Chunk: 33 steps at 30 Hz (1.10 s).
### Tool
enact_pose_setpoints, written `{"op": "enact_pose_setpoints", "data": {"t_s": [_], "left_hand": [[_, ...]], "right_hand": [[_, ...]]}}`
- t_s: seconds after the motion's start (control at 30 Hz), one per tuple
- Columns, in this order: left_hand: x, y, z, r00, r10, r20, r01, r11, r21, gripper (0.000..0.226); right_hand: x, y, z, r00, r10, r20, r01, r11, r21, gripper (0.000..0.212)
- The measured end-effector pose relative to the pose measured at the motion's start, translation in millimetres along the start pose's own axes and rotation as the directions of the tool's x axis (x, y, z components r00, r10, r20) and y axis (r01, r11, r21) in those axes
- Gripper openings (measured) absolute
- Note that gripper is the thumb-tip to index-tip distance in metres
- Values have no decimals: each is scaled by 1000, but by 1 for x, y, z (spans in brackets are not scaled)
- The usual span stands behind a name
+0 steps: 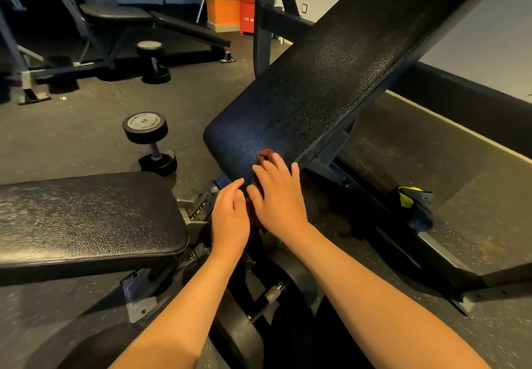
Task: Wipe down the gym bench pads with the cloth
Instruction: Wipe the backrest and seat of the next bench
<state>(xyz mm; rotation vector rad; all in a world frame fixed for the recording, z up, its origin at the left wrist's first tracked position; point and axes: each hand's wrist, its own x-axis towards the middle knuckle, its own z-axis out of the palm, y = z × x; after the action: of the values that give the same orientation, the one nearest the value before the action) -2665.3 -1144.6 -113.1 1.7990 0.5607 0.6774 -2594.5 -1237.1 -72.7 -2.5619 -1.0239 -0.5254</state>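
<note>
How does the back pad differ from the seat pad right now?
The back pad slopes steeply upward; the seat pad lies nearly flat. The back pad is longer than the seat pad. The right hand presses the cloth on the back pad's lower end; no hand is on the seat pad. Both are black, textured upholstery.

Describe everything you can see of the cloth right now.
The cloth is reddish-brown, crumpled, mostly hidden. One bunch peeks out past the fingertips of the right hand, which presses it flat-fingered against the lower end of the inclined back pad; the rest hangs down between both hands. The left hand lies beside it; contact is unclear.
</note>
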Motion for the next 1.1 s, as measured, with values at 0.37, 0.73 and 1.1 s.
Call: {"op": "enact_pose_setpoints", "data": {"t_s": [0.37, 0.73, 1.1], "left_hand": [[-10, -2, -4, 995, 10, 97, -11, 1000, 9, 39], [-13, -5, -6, 996, -62, 69, 66, 997, -47, 38], [-18, -5, 2, 981, 81, 179, -111, 979, 169, 44]], "right_hand": [[-14, 6, 11, 997, -80, -17, 81, 964, 253, 44], [-35, 9, 24, 976, -215, -24, 205, 883, 422, 46], [-26, 11, 8, 977, 204, -68, -157, 893, 422, 38]]}}
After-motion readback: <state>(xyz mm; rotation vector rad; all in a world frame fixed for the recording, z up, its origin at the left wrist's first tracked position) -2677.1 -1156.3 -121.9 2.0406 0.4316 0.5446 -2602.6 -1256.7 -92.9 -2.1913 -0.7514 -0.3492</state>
